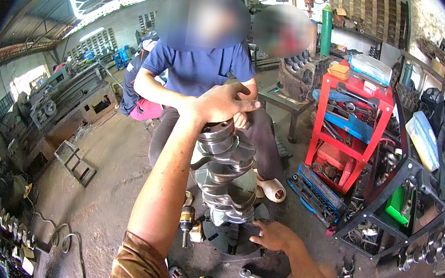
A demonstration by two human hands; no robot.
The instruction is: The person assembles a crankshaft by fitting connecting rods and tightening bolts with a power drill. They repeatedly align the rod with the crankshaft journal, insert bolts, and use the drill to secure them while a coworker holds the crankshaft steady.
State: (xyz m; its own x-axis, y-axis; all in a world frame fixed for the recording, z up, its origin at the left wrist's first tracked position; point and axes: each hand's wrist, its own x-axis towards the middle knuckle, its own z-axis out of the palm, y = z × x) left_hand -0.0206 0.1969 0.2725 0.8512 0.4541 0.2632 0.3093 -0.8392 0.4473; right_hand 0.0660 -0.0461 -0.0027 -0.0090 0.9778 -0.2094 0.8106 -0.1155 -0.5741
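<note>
A shiny metal crankshaft (226, 173) stands upright on a dark round base plate (229, 240). My left hand (224, 105) lies over its top end, thumb and a finger stretched out apart; the underside of the palm is hidden. Low down at the right, my right hand (273, 236) is beside the base plate with its fingers apart, and nothing shows in it. Whether its fingertips touch the plate I cannot tell. A yellow and black power tool (187, 221) is left of the base, and a ratchet wrench (258, 277) lies on the floor near my right forearm.
A co-worker in a blue shirt (200, 69) sits facing me, one hand behind the crankshaft's top. At the right are a red tool cart (317, 125), an opened socket set (315, 195) and a black rack (373, 227). A metal frame (75, 162) and a cable (78, 249) lie left.
</note>
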